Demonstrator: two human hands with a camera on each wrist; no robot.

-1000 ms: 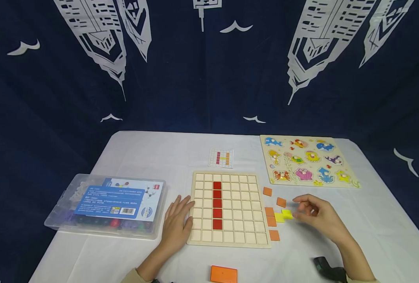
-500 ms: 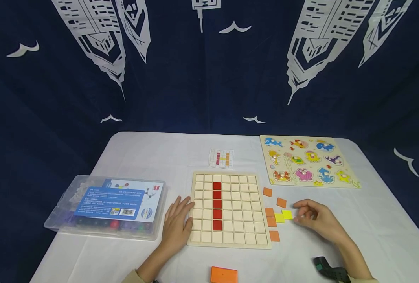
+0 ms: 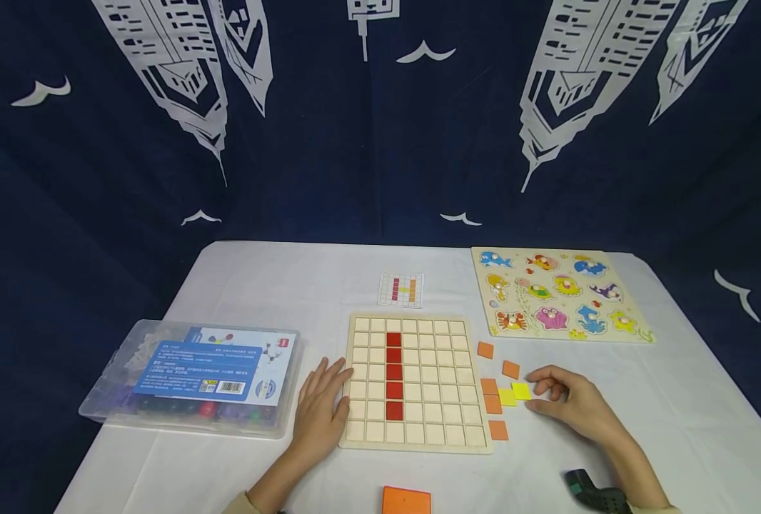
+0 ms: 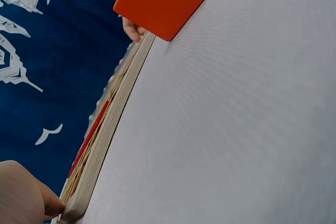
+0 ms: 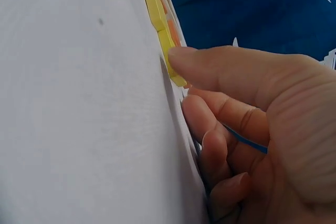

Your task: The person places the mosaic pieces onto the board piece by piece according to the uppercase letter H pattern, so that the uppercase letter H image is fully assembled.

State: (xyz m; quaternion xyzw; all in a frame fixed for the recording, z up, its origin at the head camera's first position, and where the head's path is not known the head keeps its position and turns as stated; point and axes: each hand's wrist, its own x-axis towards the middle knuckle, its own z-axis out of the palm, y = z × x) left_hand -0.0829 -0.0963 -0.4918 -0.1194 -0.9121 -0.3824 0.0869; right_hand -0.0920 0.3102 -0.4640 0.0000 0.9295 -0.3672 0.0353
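A wooden grid board [image 3: 443, 432] lies mid-table, a column of red square tiles [image 3: 394, 371] set in it. My left hand [image 3: 319, 403] lies flat at the board's left edge; its thumb [image 4: 52, 203] touches the corner in the left wrist view. To the right of the board, my right hand [image 3: 573, 400] hovers low by a yellow tile [image 3: 521, 391], thumb and index finger apart near its right side, the other fingers loosely curled. Another yellow tile [image 3: 507, 397] lies beside it. Several orange tiles [image 3: 511, 369] are scattered around these two. In the right wrist view, the thumb partly covers the nearer yellow tile.
Behind the board lies a small pattern card [image 3: 401, 290]. A sea-animal puzzle board [image 3: 522, 332] is at the back right, a clear plastic case [image 3: 190, 368] at the left. An orange block [image 3: 406, 501] sits at the front, a black object [image 3: 589, 491] near the right forearm.
My right hand has shifted slightly left, closer to the nearer yellow tile, which has turned a little and lies flat. The left hand keeps its place at the board.
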